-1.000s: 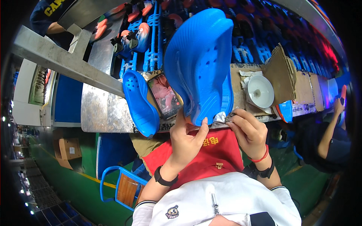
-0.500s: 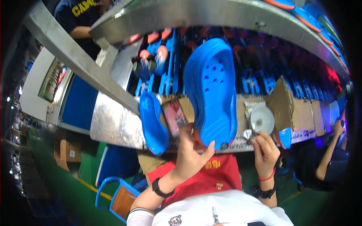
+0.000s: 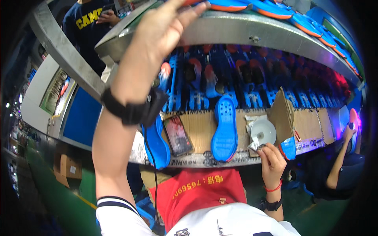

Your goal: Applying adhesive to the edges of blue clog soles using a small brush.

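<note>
My left hand (image 3: 167, 29) reaches up past the metal beam, its fingers stretched out at the end of a row of blue shoe soles with orange edges (image 3: 271, 10); the top of the picture cuts part of it off. A blue shoe sole (image 3: 224, 131) with holes at its far end lies on the cardboard in front of me. Another blue sole (image 3: 158, 147) lies to the left, partly behind my left wrist strap and a dark cord. My right hand (image 3: 273, 163) pinches something small and dark beside a white bowl (image 3: 263, 133); its kind is unclear.
A phone (image 3: 178, 135) lies between the two soles on the cardboard (image 3: 201, 137). A cardboard flap (image 3: 284, 116) stands right of the bowl, by a blue piece (image 3: 288, 148). Blue racks with shoe parts run behind. A metal post (image 3: 65, 47) slants at left; people stand nearby.
My left hand has let go of the blue sole, which now lies on the cardboard, and has moved up and away to the upper row. My right hand stays beside the bowl, still pinching.
</note>
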`<action>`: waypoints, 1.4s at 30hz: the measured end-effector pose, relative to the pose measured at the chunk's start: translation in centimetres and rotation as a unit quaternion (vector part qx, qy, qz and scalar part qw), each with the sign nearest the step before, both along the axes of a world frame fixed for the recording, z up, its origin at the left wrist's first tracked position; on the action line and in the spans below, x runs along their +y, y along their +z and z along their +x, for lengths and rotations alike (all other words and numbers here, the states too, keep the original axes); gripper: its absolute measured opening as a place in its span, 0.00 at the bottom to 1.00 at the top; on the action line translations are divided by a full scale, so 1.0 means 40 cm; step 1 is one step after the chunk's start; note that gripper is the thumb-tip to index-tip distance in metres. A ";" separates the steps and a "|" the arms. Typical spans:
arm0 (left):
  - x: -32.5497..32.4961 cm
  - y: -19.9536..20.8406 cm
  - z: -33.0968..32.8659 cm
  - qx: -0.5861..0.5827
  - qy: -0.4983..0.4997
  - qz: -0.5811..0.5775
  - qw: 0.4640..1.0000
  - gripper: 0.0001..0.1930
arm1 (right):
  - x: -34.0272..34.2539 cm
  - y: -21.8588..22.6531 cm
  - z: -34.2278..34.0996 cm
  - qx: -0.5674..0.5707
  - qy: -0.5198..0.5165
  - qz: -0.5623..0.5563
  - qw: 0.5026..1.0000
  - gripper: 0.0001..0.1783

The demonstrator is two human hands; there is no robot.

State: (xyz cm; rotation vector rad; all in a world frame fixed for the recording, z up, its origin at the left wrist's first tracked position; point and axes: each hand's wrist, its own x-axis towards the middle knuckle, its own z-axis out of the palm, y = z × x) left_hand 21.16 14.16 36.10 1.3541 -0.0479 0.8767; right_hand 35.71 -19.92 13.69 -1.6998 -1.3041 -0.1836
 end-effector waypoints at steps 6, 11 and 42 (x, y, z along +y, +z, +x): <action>-0.238 -0.199 -0.033 0.122 0.124 0.071 0.982 0.28 | -0.003 -0.030 0.027 0.012 -0.028 -0.025 0.999 0.08; -0.445 -0.559 -0.127 0.455 0.185 0.231 0.840 0.35 | 0.021 -0.043 0.048 -0.065 -0.035 -0.036 0.997 0.09; -0.511 -0.627 -0.110 0.246 0.099 -0.225 0.937 0.29 | 0.081 -0.102 0.138 -0.125 -0.064 -0.173 0.975 0.05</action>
